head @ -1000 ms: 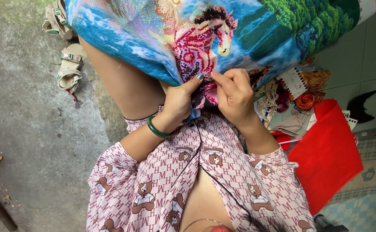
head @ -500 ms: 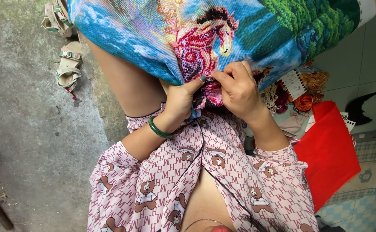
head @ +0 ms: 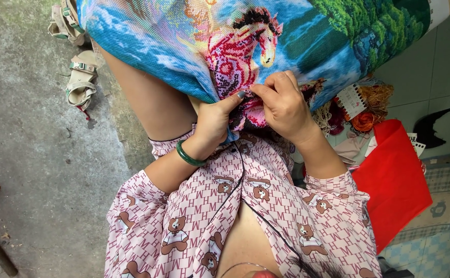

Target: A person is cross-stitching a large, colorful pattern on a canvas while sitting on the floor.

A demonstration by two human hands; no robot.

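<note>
The cross-stitch canvas (head: 297, 46) lies draped over my knees, a bright horse picture in blues, pinks and greens, and its near edge is bunched up right where both my hands meet. My left hand (head: 212, 123), a green bangle (head: 190, 155) on the wrist, has its thumb on top of the canvas fold and the other fingers tucked beneath, so that grip is pressed shut on the cloth and keeping it taut. My right hand (head: 282, 105) sits just beside it on the canvas, fingertips (head: 258, 90) pinched together at the pink stitching below the horse; they look closed on a needle or thread, though that is too fine to make out. I judge I'm mid-stitch, working the pink patch at the lower edge of the canvas. The next move calls for a steady pull through the weave while the left grip holds the fold firm, then finding the neighbouring hole without snagging. Right of the canvas lie tangled skeins of thread (head: 364, 110) with a thread card (head: 351, 100), and below those a red bag (head: 392, 180). Left of the canvas, on the concrete floor (head: 34, 154), is a pair of sandals (head: 78, 77).
</note>
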